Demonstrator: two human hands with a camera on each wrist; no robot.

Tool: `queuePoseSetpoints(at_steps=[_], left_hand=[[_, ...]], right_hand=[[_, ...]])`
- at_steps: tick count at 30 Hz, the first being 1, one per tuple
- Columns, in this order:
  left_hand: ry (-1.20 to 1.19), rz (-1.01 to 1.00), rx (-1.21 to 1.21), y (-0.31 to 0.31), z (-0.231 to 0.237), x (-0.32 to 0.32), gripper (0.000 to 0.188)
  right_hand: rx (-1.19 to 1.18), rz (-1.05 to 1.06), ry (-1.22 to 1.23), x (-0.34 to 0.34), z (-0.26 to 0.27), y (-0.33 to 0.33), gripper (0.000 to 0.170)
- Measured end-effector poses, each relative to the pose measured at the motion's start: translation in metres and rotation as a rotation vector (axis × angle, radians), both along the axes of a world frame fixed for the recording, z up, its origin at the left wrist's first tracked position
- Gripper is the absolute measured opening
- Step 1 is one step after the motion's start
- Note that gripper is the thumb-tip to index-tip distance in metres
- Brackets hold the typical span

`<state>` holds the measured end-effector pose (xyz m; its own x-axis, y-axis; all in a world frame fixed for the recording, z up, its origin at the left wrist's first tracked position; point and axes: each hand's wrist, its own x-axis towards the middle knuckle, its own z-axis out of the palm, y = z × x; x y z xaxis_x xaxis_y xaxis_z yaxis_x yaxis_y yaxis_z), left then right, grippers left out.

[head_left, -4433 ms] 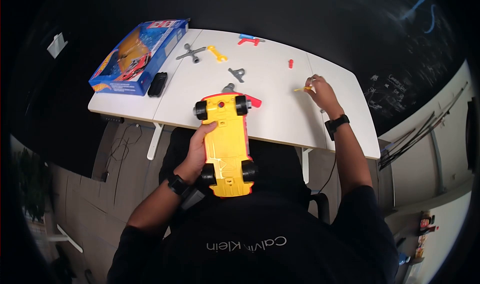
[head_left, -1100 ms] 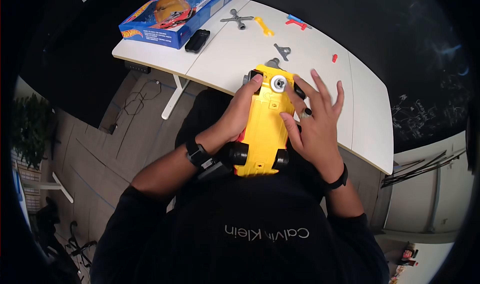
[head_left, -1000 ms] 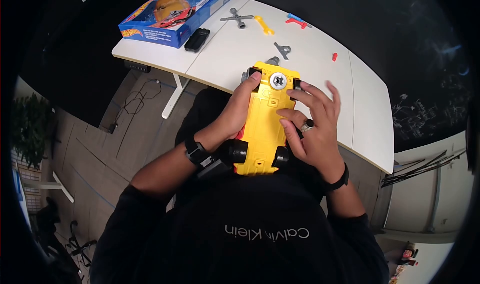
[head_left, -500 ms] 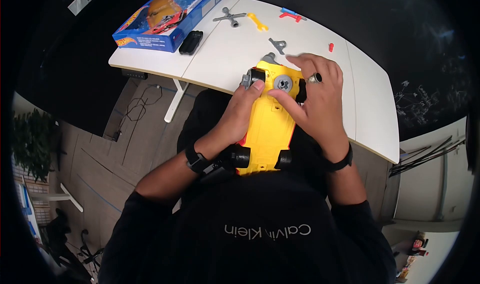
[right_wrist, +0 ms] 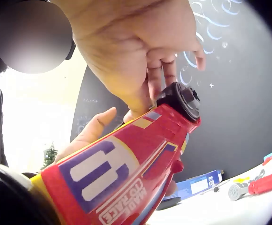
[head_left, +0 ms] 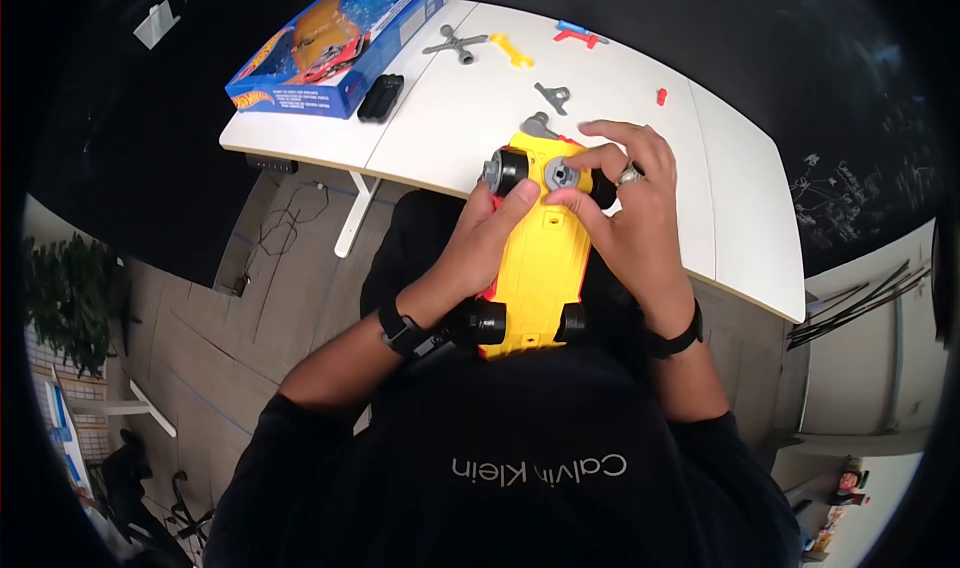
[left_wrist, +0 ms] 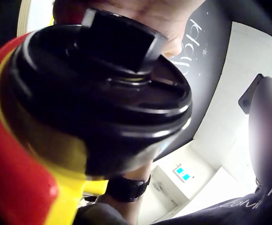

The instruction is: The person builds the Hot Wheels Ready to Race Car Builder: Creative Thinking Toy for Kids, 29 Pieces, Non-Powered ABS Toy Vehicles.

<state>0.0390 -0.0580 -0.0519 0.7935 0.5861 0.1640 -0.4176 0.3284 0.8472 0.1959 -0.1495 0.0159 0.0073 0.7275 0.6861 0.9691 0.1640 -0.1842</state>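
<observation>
A toy car [head_left: 545, 268] is held with its yellow underside up, close to the person's lap. My left hand [head_left: 475, 243] grips its side near one end, thumb on the underside beside a black wheel [head_left: 510, 171]. A round grey knob [head_left: 562, 175] with a slotted centre sits in the underside between the two wheels at that end. The right hand [head_left: 640, 208] pinches this knob between thumb and index finger, its other fingers spread. A black wheel [left_wrist: 103, 93] fills much of the left wrist view. The red body [right_wrist: 126, 164] shows in the right wrist view.
On the white table [head_left: 430, 148] are a blue toy box [head_left: 390, 28], a black tray [head_left: 381, 99], a grey cross wrench [head_left: 457, 45], a yellow wrench [head_left: 512, 51], a grey bracket [head_left: 553, 97], and a small red piece [head_left: 661, 97]. A grey-headed red tool [right_wrist: 267, 183] lies beyond the car.
The right hand has come from the table to the car, and the grey knob now covers the hole there. In the last half second its thumb and index finger closed on the knob.
</observation>
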Motion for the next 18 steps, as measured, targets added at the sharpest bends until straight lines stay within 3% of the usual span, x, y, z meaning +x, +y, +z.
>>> queuePoseSetpoints(at_steps=[4,8,10,12,17,18], left_hand=[[0.021,0.013,0.019,0.001,0.001,0.001,0.045],[0.046,0.07,0.13,-0.001,-0.006,0.006,0.055],[0.057,0.054,0.156,-0.002,-0.004,0.005,0.059],[0.072,0.018,0.145,-0.003,0.001,0.005,0.066],[0.117,-0.004,0.184,-0.005,0.008,0.006,0.067],[0.142,-0.017,0.14,-0.004,0.007,0.005,0.065]], right_hand=[[-0.104,0.169,-0.126,0.0,0.009,-0.006,0.034],[-0.075,0.081,-0.186,0.006,-0.012,0.0,0.038],[-0.123,0.062,-0.01,0.004,-0.014,0.0,0.039],[-0.109,0.048,-0.047,0.002,-0.014,-0.001,0.039],[-0.084,-0.003,-0.061,-0.002,-0.016,-0.005,0.035],[-0.041,0.056,-0.039,0.001,-0.01,-0.01,0.048]])
